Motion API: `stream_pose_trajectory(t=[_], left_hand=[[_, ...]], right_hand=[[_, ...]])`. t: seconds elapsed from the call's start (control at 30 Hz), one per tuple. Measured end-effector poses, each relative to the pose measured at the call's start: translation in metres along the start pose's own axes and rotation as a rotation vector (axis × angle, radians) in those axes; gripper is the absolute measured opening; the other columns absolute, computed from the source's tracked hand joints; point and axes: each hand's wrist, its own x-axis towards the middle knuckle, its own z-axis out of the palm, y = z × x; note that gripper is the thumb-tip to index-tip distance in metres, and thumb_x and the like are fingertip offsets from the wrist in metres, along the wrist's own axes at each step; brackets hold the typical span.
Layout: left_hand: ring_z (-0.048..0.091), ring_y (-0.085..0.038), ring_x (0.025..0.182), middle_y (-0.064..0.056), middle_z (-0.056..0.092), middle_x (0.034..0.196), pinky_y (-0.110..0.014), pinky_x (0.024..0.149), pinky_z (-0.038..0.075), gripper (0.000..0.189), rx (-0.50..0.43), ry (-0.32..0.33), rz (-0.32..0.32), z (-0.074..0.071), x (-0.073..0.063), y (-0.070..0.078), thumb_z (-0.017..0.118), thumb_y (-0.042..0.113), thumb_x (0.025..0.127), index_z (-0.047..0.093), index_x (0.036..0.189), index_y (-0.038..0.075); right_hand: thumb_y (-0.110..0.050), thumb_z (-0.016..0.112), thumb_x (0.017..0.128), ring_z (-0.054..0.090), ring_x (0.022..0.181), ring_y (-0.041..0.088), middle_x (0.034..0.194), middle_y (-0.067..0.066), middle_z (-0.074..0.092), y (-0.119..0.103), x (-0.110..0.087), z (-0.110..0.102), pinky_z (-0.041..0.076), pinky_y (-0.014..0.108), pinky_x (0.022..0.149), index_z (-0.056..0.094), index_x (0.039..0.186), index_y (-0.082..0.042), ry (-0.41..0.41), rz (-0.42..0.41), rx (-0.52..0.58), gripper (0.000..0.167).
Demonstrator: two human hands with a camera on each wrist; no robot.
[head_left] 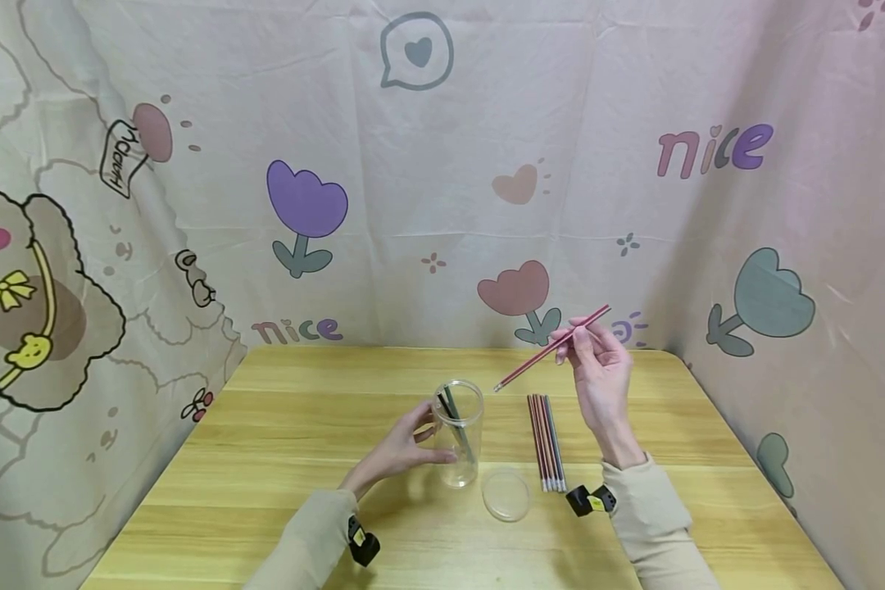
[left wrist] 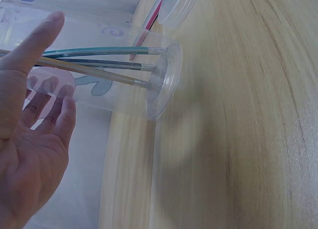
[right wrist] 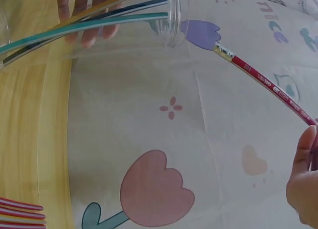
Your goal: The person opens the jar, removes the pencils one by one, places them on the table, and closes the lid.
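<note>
— How far along are you?
— Three pencils stand in the jar (head_left: pixel 459 434), steadied by your left hand (head_left: pixel 401 449). Your right hand (head_left: pixel 597 369) pinches a red pencil (head_left: pixel 553 347) above the bench; several pencils (head_left: pixel 546 442) remain.

A wooden table (head_left: pixel 280 426) stands boxed in by a pale cartoon-print cloth (head_left: pixel 487 123), apparently hung as walls; light is soft.

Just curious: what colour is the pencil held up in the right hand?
Red pencil, silver metal end; clearest in the right wrist view.
</note>
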Motion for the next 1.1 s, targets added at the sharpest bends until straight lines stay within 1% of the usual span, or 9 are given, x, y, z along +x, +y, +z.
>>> stream_pose_trajectory(t=[0.1,0.23,0.4,0.5,0.63,0.73,0.83,1.03,1.1], left_hand=[[0.046,-0.043,0.141,-0.020,0.049,0.149,-0.052,0.120,0.040,0.088,-0.003,0.001,-0.001,0.000,0.000,0.000,0.086,0.011,0.077,0.038,0.151,0.006],[0.046,-0.043,0.141,-0.020,0.049,0.149,-0.052,0.120,0.039,0.087,-0.001,0.002,-0.002,0.000,0.001,0.000,0.087,0.011,0.077,0.039,0.150,0.006],[0.046,-0.043,0.140,-0.019,0.050,0.148,-0.052,0.120,0.040,0.086,0.016,-0.001,0.001,0.000,0.002,0.000,0.086,0.012,0.078,0.039,0.150,0.007],[0.047,-0.042,0.140,-0.019,0.051,0.147,-0.051,0.119,0.041,0.086,0.020,-0.004,-0.001,-0.001,0.002,-0.001,0.086,0.013,0.078,0.039,0.150,0.008],[0.048,-0.044,0.139,-0.020,0.051,0.147,-0.052,0.119,0.041,0.085,0.017,-0.004,0.009,0.000,0.002,-0.002,0.086,0.012,0.079,0.040,0.150,0.006],[0.048,-0.046,0.138,-0.023,0.051,0.146,-0.054,0.118,0.041,0.084,0.018,-0.003,0.020,0.000,0.002,-0.003,0.085,0.012,0.079,0.040,0.150,0.004],[0.048,-0.045,0.138,-0.023,0.051,0.146,-0.055,0.118,0.041,0.083,0.015,-0.001,0.019,0.000,0.002,-0.002,0.085,0.012,0.080,0.040,0.149,0.004],[0.047,-0.046,0.138,-0.023,0.051,0.146,-0.055,0.118,0.042,0.084,0.016,-0.002,0.025,0.000,0.002,-0.002,0.085,0.012,0.080,0.039,0.150,0.004],[0.047,-0.046,0.138,-0.023,0.050,0.146,-0.055,0.118,0.042,0.084,0.017,-0.002,0.024,0.000,0.001,-0.001,0.085,0.012,0.080,0.039,0.150,0.004]], right_hand=[[-0.001,0.055,0.101,0.066,0.070,0.015,0.088,0.011,0.077,-0.001,0.000,-0.002,0.058,0.020,0.061,0.069,0.112,0.001,0.025,-0.003,-0.015,0.019],[0.002,0.057,0.099,0.064,0.069,0.013,0.086,0.008,0.077,-0.001,-0.001,-0.005,0.057,0.018,0.061,0.070,0.117,0.001,0.049,0.026,-0.046,0.022],[0.006,0.058,0.097,0.063,0.071,0.009,0.086,0.003,0.075,0.001,-0.004,-0.010,0.053,0.015,0.061,0.071,0.118,-0.003,0.068,0.082,-0.167,0.027],[0.007,0.059,0.096,0.065,0.073,0.008,0.085,0.002,0.076,0.004,-0.006,-0.015,0.053,0.016,0.061,0.073,0.116,-0.004,0.078,0.104,-0.235,0.026],[0.007,0.063,0.094,0.069,0.072,0.007,0.084,0.000,0.078,0.008,-0.009,-0.021,0.055,0.015,0.059,0.075,0.109,-0.007,0.090,0.111,-0.300,0.024],[0.009,0.064,0.092,0.071,0.072,0.007,0.083,0.000,0.079,0.011,-0.011,-0.025,0.056,0.015,0.059,0.077,0.102,-0.009,0.104,0.118,-0.317,0.024],[0.011,0.065,0.090,0.072,0.072,0.007,0.083,0.001,0.079,0.013,-0.013,-0.030,0.056,0.015,0.058,0.077,0.098,-0.010,0.115,0.127,-0.311,0.025],[0.012,0.066,0.089,0.071,0.070,0.007,0.084,0.001,0.079,0.019,-0.015,-0.042,0.056,0.016,0.057,0.077,0.096,-0.009,0.126,0.148,-0.327,0.024],[0.011,0.067,0.088,0.070,0.068,0.007,0.083,0.001,0.079,0.021,-0.016,-0.046,0.055,0.016,0.057,0.077,0.094,-0.010,0.146,0.164,-0.338,0.024]])
